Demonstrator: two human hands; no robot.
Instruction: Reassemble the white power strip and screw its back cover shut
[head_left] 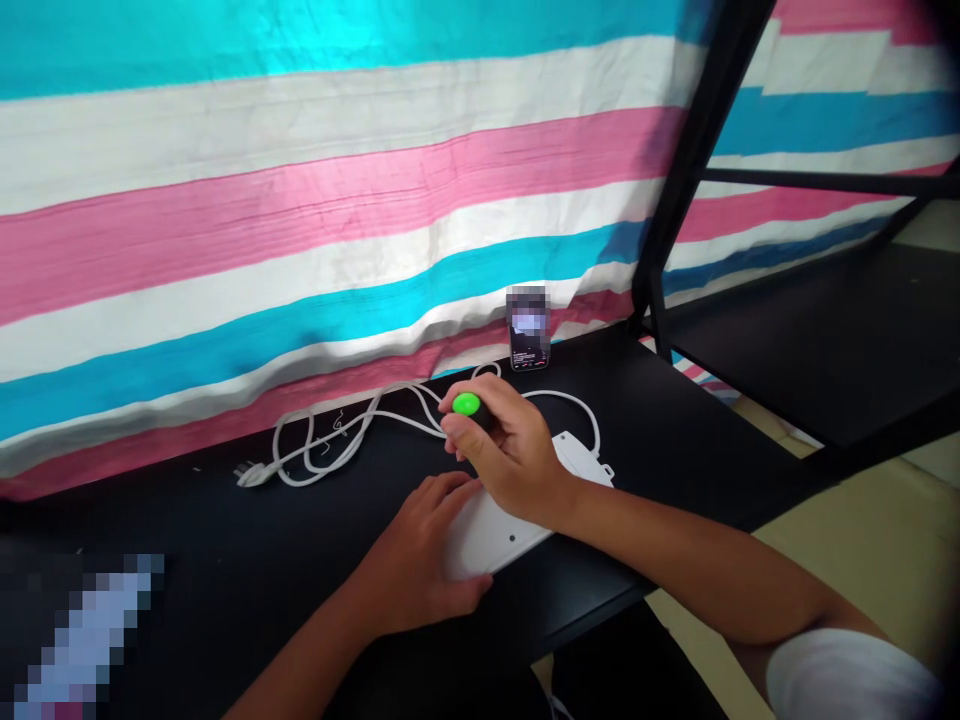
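A white power strip (499, 545) lies on the black table, with small dark screw holes showing on its upward face. My left hand (427, 560) grips its near left end, thumb on the front side and fingers over the back side. Above the strip, my right hand (514, 450) is wrapped round a screwdriver (466, 404) whose bright green handle end points up at me. The screwdriver's shaft and tip are hidden behind my right hand, so I cannot tell where the tip touches.
The strip's white cord (367, 425) loops across the table's back, ending in a plug (253, 475). A phone (529, 330) leans upright against the striped sheet (337, 200). Black shelving (825, 340) stands at right. A blurred-out object (90, 640) lies at lower left.
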